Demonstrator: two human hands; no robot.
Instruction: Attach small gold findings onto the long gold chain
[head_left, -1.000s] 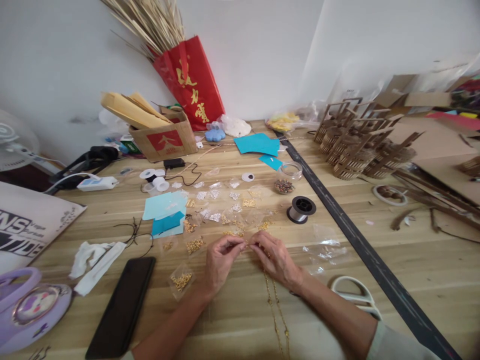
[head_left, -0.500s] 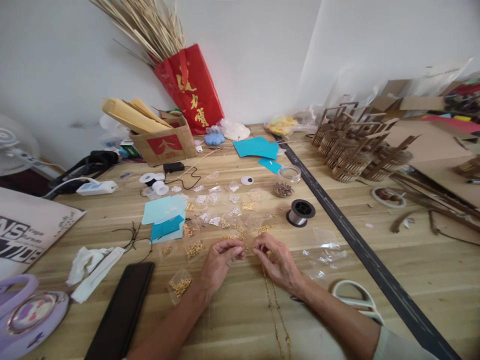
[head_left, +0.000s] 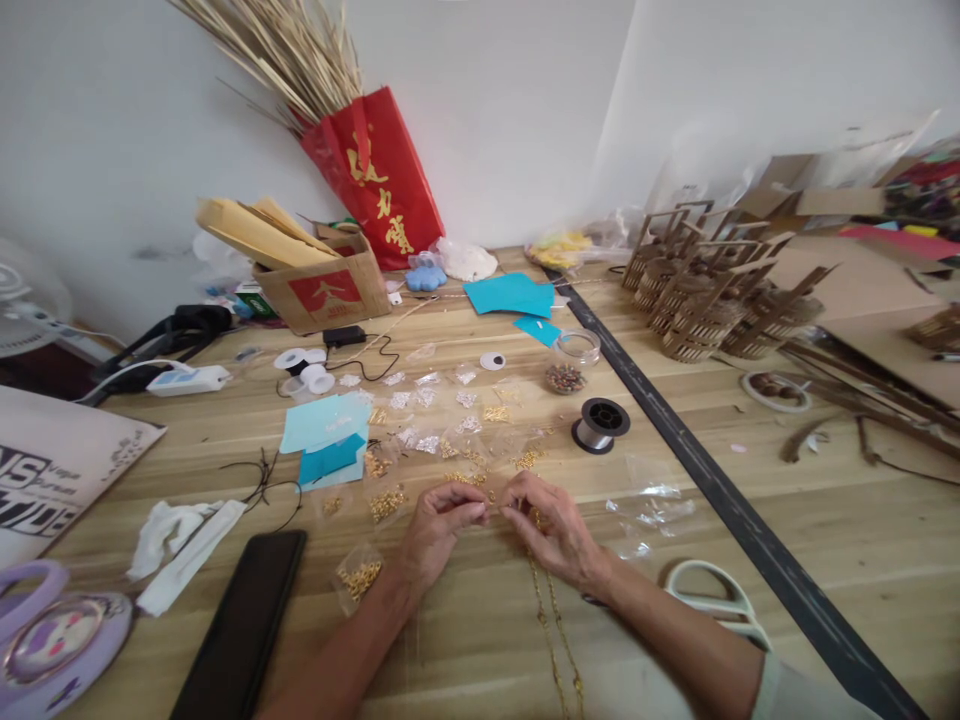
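Observation:
My left hand [head_left: 435, 530] and my right hand [head_left: 551, 530] meet fingertip to fingertip over the wooden table [head_left: 480, 640], both pinched on something tiny that I cannot make out. A gold chain [head_left: 555, 640] runs from under my right hand toward me along the table. Several small clear bags of gold and silver beads [head_left: 442, 430] lie just beyond my fingers, and one bag of gold beads [head_left: 358, 577] sits beside my left wrist.
A black phone [head_left: 240, 630] lies at my left, white-handled scissors [head_left: 720, 595] at my right. A wire spool [head_left: 600, 423], a bead jar [head_left: 574, 362], teal paper [head_left: 330, 435], a cardboard box [head_left: 319, 280], a red bag [head_left: 375, 180] and wooden lattice pieces [head_left: 712, 300] stand further back.
My hands stayed together at the same spot, with only small finger movements. The view shifted slightly downward and to the right.

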